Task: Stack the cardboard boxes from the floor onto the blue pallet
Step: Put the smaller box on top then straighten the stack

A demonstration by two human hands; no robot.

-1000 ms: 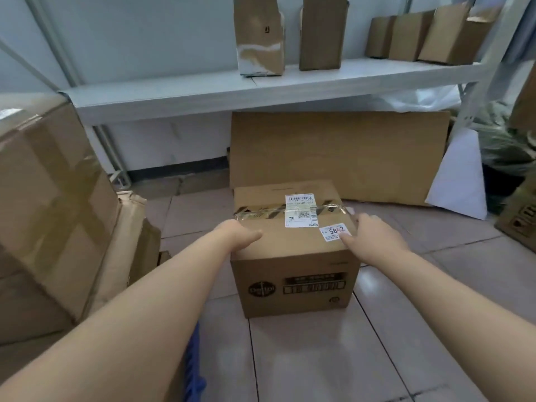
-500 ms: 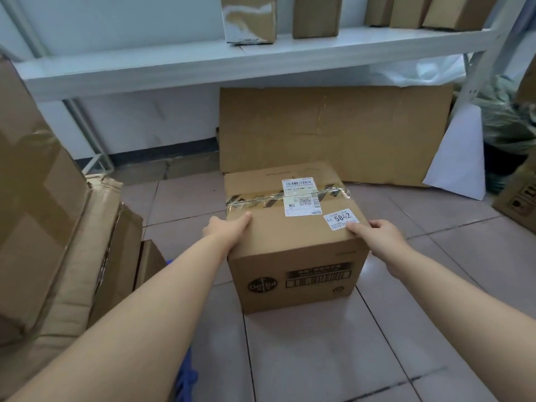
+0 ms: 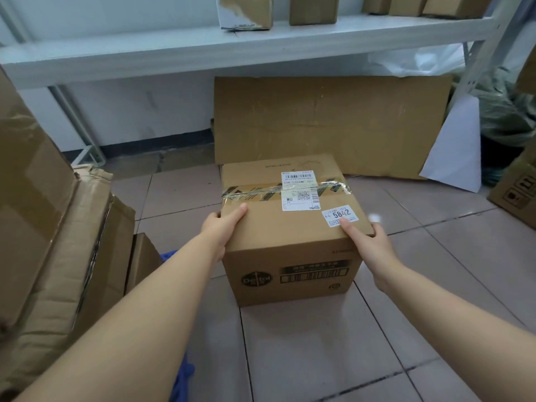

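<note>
A taped cardboard box [image 3: 290, 239] with white shipping labels and a black logo on its front stands on the tiled floor in the middle. My left hand [image 3: 222, 227] clasps its near left top corner, thumb on the lid. My right hand [image 3: 368, 242] clasps the near right top corner, thumb on the "5842" sticker. A sliver of the blue pallet [image 3: 168, 255] shows at the left under stacked cardboard boxes [image 3: 43, 227]; more blue [image 3: 181, 375] peeks out below my left forearm.
A flattened cardboard sheet [image 3: 327, 126] leans on the wall behind the box, under a white metal shelf [image 3: 232, 44] that carries several small boxes. A white board [image 3: 458, 149] and another carton [image 3: 519, 190] stand at the right.
Both hands slid from the box's top onto its near upper corners and closed around them. The view has dropped closer to the box.
</note>
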